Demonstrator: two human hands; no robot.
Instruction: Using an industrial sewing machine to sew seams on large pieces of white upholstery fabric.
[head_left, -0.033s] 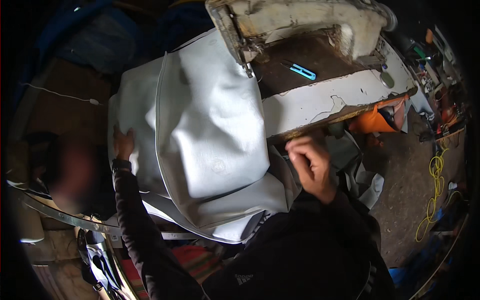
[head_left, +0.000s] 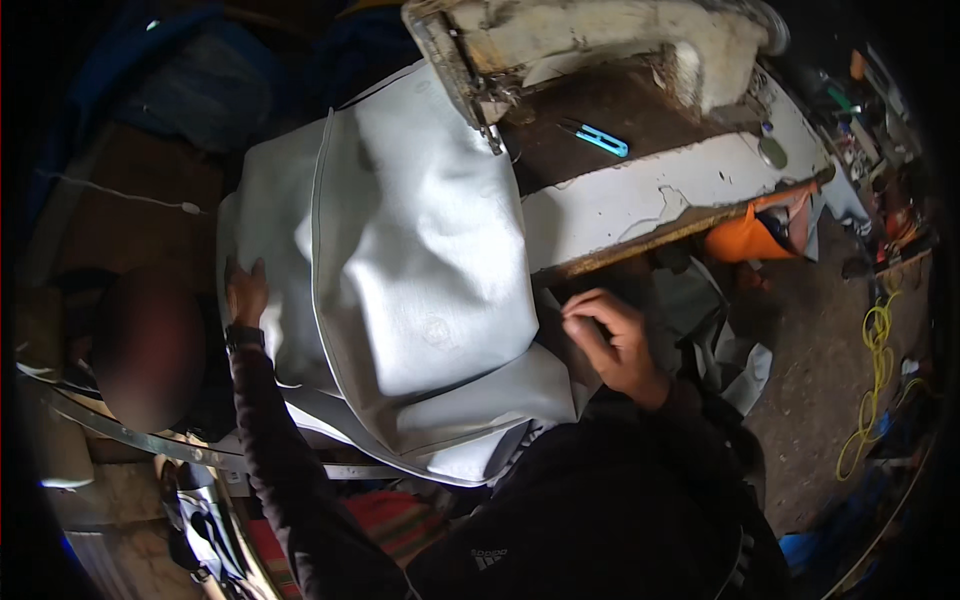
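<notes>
A large silver-grey sheet of vinyl-like material (head_left: 440, 270), with a stitched seam running down it, lies folded over the table. Its far right edge reaches beneath the needle end of an old, worn sewing machine (head_left: 600, 45). My left hand (head_left: 247, 293) rests on the sheet's left part, fingers spread. To the right of the sheet, in front of the table edge, my right hand (head_left: 622, 345) is raised with its fingers curled toward the thumb. Whatever it may hold is too small or hidden to tell. Blue thread snips (head_left: 600, 140) lie beside the machine.
The table's worn white edge (head_left: 630, 215) runs rightward. Below it hangs an orange pouch (head_left: 750, 235). Grey scraps (head_left: 735, 365) and a tangled yellow cord (head_left: 872, 370) are on the right. A white cable (head_left: 125, 195) and a blurred oval (head_left: 150, 350) appear at the left.
My right hand has shifted slightly left and down. My left hand stays on the sheet, and the whole view has moved a little.
</notes>
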